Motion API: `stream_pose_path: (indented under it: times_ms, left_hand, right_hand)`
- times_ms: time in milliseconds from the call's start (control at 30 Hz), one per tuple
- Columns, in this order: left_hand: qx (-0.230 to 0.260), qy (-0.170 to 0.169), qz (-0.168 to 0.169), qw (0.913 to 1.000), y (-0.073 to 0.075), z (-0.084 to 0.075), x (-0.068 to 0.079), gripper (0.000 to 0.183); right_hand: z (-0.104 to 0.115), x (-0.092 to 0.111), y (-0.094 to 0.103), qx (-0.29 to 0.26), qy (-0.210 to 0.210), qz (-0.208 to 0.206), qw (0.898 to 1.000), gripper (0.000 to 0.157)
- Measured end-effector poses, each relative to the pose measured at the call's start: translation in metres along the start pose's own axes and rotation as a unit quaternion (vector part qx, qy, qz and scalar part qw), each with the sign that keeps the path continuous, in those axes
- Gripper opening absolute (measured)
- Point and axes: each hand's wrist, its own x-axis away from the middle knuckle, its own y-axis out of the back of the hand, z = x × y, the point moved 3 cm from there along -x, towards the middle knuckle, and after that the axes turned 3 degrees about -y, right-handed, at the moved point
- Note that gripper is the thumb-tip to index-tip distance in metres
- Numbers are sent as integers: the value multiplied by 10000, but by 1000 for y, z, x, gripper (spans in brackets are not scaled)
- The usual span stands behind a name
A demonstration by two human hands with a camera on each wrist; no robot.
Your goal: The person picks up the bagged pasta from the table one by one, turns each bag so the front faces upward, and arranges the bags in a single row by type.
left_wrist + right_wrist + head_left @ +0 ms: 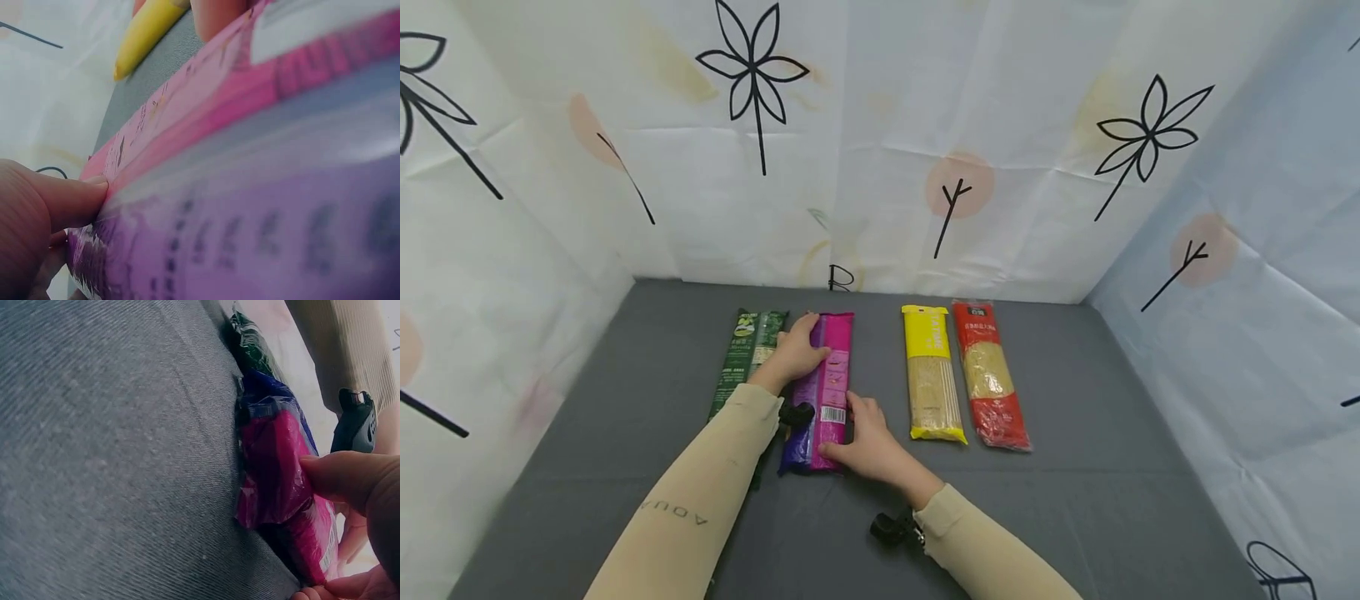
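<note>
Toward the near side of the grey worktop (1075, 500), two pale sleeves reach in, the right one (992, 550) from the right and the left one (692, 492), with dark lettering, from the left. Black devices (891, 529) are worn at both wrists. Just beyond, the right hand (874, 442) grips the near end of a purple-and-pink packet (831, 387), its thumb on top and its other fingers along the right side. The packet lies left of the worktop's middle, lengthwise toward the far edge; a barcode (832, 414) shows on its pink half. Whether all of it rests on the surface, I cannot tell. Farther along, the left hand (796, 354) grips the same packet near its far end, thumb pressed on the upper face and fingers curled at the left side.

Beside it, toward the worktop's left edge, a green packet (739, 358) is partly hidden by the left arm. Right of the middle, a yellow packet (932, 375) with a clear window lies just beside a red packet (991, 375), which slants, its far end leaning leftward. Behind the far edge hangs white cloth (880, 100) printed with black line flowers and peach circles.
</note>
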Motion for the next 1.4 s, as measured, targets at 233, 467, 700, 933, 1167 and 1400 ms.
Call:
stream_pose_path:
  times_ms: [233,467,700,933,1167,1400]
  left_hand:
    - [-411,-3,157,9990,-2,-4,5,73]
    - [-431,-78,-118,9990,4,-2,2,59]
    - [123,137,-481,9987,7,7,-8,46]
    - [199,359,-579,9975,6,5,-14,31]
    - [206,471,-783,9956,11,3,-7,20]
    - [509,224,-1004,9934,15,-3,-2,18]
  right_hand:
    - [-5,7,4,217,3,182,9996,90]
    - [-8,14,10,240,86,344,9991,89]
    - [-13,14,12,123,181,508,9985,88]
    - [-21,15,14,189,321,728,9967,91]
    - [-23,16,15,75,406,925,9949,94]
    - [-24,15,16,-52,402,875,9953,97]
